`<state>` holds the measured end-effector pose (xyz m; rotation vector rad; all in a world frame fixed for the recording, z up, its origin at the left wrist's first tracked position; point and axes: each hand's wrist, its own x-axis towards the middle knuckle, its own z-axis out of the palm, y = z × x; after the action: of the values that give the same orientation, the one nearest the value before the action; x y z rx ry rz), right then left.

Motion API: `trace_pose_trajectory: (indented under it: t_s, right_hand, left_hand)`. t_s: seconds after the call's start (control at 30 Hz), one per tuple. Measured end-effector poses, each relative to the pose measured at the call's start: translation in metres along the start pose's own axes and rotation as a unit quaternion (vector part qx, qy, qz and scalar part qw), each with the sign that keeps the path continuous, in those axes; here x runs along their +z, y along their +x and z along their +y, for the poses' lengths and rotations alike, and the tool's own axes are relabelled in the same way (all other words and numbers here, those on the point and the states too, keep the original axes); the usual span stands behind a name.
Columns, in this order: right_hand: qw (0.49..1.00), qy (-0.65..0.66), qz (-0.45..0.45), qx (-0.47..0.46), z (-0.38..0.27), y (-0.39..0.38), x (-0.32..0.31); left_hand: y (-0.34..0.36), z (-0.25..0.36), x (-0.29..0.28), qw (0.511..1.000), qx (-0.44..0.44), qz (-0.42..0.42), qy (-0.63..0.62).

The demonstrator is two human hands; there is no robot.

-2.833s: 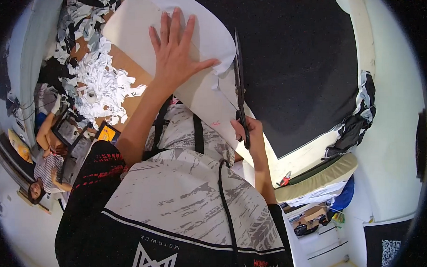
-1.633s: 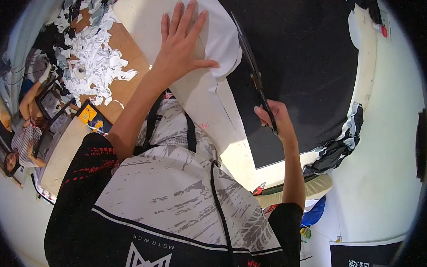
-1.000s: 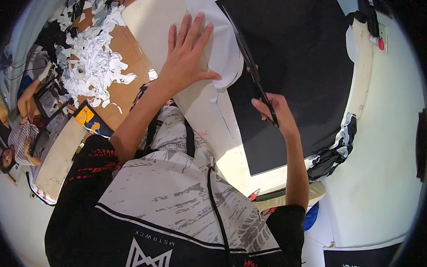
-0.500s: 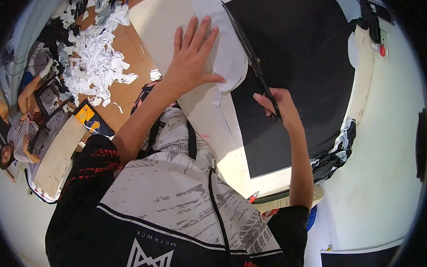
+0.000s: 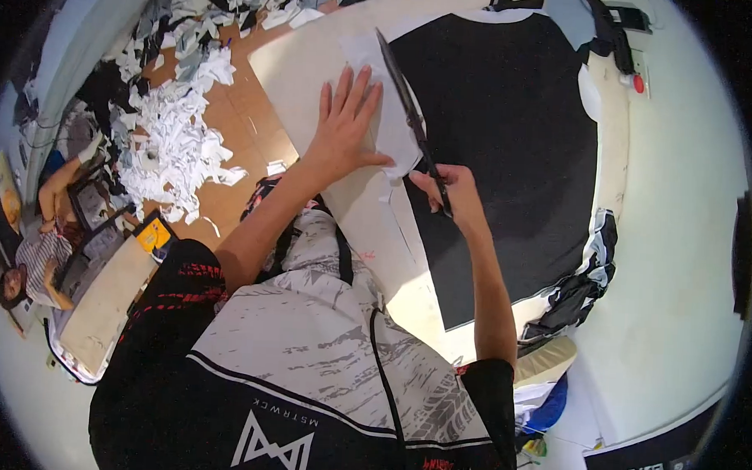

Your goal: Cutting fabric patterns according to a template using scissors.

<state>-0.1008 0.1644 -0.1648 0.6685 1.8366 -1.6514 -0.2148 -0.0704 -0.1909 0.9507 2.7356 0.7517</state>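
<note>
Watching remotely, I see the right hand (image 5: 448, 190) closed round the handles of the dark scissors (image 5: 413, 123); their blades point away from the body, along the border between the white cloth (image 5: 396, 135) and the black cloth (image 5: 503, 148); whether they are parted I cannot tell. The left hand (image 5: 344, 130) lies palm down, fingers fanned, gripping nothing, at the white cloth's left side; both cloths lie on the pale table (image 5: 287, 66). I judge the white cloth light, limp and easily wrinkled, best pressed flat or pinched at its rim; the scissors look long and rigid, best held by the loops. The black cloth spreads close under the blades and seems easy to snag; a crumpled bundle (image 5: 577, 300) sits at the table's right edge; loose scraps (image 5: 168, 137) heap at left, well apart from both hands.
</note>
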Motion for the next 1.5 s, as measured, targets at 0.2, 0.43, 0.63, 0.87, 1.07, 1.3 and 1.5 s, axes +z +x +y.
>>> trace_pose_trajectory:
  t_s: [0.2,0.43,0.63,0.87,1.07,1.3,1.5]
  right_hand:
    - [0.998,0.029,0.049,-0.019,0.009,0.010,0.022]
    - [0.986,0.117,0.088,-0.076,0.009,-0.023,0.040]
    - [0.907,-0.123,0.377,-0.138,0.084,-0.061,0.066]
    - [0.718,-0.028,0.694,-0.044,0.179,-0.107,0.112]
    - [0.636,-0.137,0.751,0.115,0.388,-0.206,0.066]
    - [0.537,-0.027,0.823,0.184,0.380,-0.254,0.083]
    - [0.589,0.119,0.796,0.069,0.364,-0.219,0.204]
  left_hand:
    - [-0.006,0.001,0.016,0.999,0.032,0.005,0.022]
    - [-0.021,-0.005,0.010,0.997,0.020,0.028,0.071]
    - [-0.025,-0.016,-0.009,0.986,-0.075,0.077,0.128]
    - [0.002,-0.023,-0.011,0.990,0.051,0.105,0.076]
    - [0.008,0.027,0.026,0.978,0.207,-0.027,0.016]
    - [-0.031,0.031,0.044,0.932,0.321,-0.166,0.016]
    - [-0.040,0.036,0.055,0.889,0.426,-0.164,0.031]
